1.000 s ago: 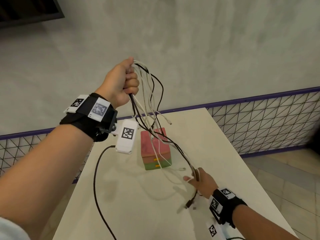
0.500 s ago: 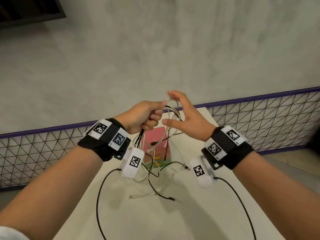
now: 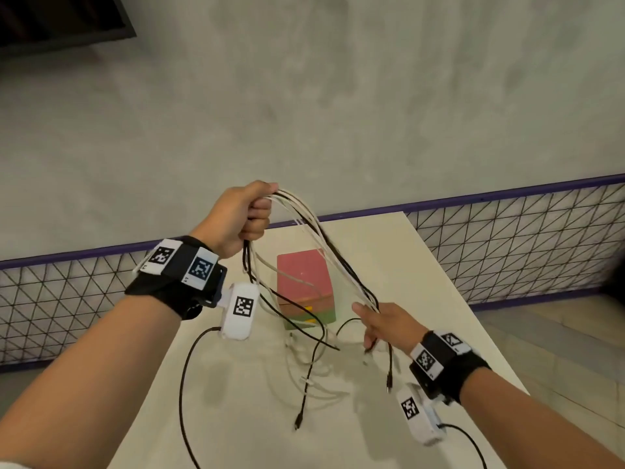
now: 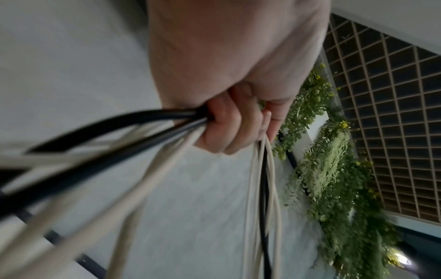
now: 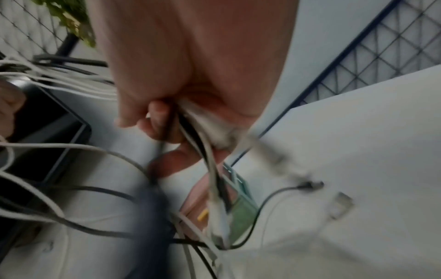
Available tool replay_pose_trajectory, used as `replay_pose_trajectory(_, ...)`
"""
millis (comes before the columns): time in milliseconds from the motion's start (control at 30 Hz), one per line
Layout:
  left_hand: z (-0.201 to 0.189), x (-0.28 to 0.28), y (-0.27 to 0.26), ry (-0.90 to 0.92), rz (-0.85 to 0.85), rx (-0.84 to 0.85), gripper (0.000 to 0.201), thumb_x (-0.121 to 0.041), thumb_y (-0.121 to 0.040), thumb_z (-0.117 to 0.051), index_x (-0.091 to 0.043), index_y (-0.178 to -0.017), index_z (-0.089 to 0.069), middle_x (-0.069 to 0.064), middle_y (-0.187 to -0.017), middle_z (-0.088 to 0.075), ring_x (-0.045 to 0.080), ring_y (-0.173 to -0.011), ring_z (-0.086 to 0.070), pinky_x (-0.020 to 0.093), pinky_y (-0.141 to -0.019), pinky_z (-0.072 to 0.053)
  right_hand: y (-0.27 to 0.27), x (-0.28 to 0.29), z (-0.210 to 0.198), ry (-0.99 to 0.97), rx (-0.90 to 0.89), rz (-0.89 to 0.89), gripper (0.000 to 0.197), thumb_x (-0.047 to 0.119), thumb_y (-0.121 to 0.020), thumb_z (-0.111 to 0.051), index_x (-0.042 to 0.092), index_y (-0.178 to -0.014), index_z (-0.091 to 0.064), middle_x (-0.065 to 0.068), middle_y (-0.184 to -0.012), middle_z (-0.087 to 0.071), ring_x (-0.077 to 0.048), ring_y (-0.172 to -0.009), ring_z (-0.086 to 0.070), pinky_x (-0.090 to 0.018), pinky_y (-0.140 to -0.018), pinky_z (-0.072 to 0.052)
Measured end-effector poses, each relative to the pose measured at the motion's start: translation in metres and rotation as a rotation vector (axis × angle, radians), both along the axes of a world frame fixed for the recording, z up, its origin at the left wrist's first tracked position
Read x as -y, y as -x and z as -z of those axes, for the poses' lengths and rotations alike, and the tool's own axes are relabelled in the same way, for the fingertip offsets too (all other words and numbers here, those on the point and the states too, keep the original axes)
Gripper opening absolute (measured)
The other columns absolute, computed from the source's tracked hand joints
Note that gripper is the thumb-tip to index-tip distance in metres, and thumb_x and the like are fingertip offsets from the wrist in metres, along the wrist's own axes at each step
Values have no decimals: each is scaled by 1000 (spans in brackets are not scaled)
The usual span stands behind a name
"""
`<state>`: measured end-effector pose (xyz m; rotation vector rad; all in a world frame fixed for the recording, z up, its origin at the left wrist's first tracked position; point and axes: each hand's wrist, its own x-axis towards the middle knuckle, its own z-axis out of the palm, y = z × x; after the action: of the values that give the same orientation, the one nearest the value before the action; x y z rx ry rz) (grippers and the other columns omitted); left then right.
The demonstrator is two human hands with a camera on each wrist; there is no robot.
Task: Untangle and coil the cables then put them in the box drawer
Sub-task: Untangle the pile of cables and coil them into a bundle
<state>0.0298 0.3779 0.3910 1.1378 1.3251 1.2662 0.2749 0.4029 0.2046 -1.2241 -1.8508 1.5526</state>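
A bundle of black and white cables (image 3: 324, 238) arcs between my two hands above the table. My left hand (image 3: 248, 214) is raised and grips the bundle's top in a fist; the left wrist view shows its fingers (image 4: 224, 122) curled round the cables (image 4: 133, 151). Lower and to the right, my right hand (image 3: 378, 321) holds the same strands, which run through its curled fingers (image 5: 157, 120). Loose cable ends (image 3: 304, 394) hang down and lie on the table. The pink and green box (image 3: 304, 286) with yellow drawer handles stands behind the cables, its drawers closed.
The white table (image 3: 422, 265) runs away from me, with its right edge close to my right arm. A wire mesh fence with a purple rail (image 3: 507, 231) stands behind it. Black leads (image 3: 182, 384) from the wrist cameras trail over the table.
My right hand dropped from beside the left hand down to the right, sliding along the bundle. My left hand lifted a little. The cables now stretch between the hands.
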Motion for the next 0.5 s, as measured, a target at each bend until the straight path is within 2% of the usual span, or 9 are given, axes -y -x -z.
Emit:
replay_pose_trajectory(67,0,-2,6,-8,-26,25,45,-29,-94,-47,-23,-56,-23,-10,-46,-19,5,-34,-13,17,-35,-8,-8,2,13,74,-29,64,54,45,-88,-57,16,-51,-31,0,-46,-30,-19,-60,-67,-24,-64,-39)
replay_pose_trajectory(133,3,-4,7,-5,-34,24,45,-29,-94,-47,-23,-57,-23,-10,-46,-19,5,-34,-13,17,-34,-8,-13,6,19,116,-42,94,56,46,-88,-57,17,-48,-30,-2,-47,-25,-22,-63,-68,-25,-65,-39)
replay_pose_trajectory(200,5,-6,6,-1,-29,17,45,-29,-94,-47,-23,-57,-23,-10,-46,-19,5,-34,-13,17,-34,-9,-14,9,21,149,-66,101,59,48,-87,-57,16,-46,-30,-5,-45,-24,-23,-56,-65,-22,-60,-42)
replay_pose_trajectory(233,7,-8,5,5,-21,14,45,-30,-94,-47,-23,-56,-23,-9,-46,-18,5,-34,-13,17,-34,-9,-15,10,22,176,-110,125,60,49,-86,-59,17,-45,-30,-4,-44,-23,-22,-48,-59,-21,-55,-41)
replay_pose_trajectory(300,10,-11,3,26,0,-7,48,-30,-95,-46,-24,-52,-25,-9,-47,-18,6,-34,-13,18,-36,-8,-14,11,23,273,-258,227,59,47,-84,-61,21,-45,-26,-1,-44,-18,-18,-35,-35,-24,-46,-34)
replay_pose_trajectory(367,16,-14,2,62,17,-55,50,-33,-95,-45,-25,-51,-24,-8,-48,-17,7,-35,-12,19,-37,-8,-16,10,21,364,-377,306,58,46,-87,-60,23,-48,-23,2,-45,-15,-14,-35,-20,-23,-42,-23)
replay_pose_trajectory(433,26,-15,5,95,13,-139,47,-36,-95,-44,-24,-54,-24,-7,-50,-18,8,-37,-13,18,-37,-9,-21,6,14,419,-460,348,56,46,-88,-59,23,-51,-23,4,-45,-15,-12,-35,-16,-23,-41,-17)
replay_pose_trajectory(500,40,-15,10,138,-12,-224,45,-38,-94,-45,-24,-55,-26,-7,-50,-20,9,-36,-15,17,-37,-12,-28,0,6,439,-536,410,55,43,-90,-58,23,-52,-23,5,-43,-17,-12,-33,-16,-23,-40,-17)
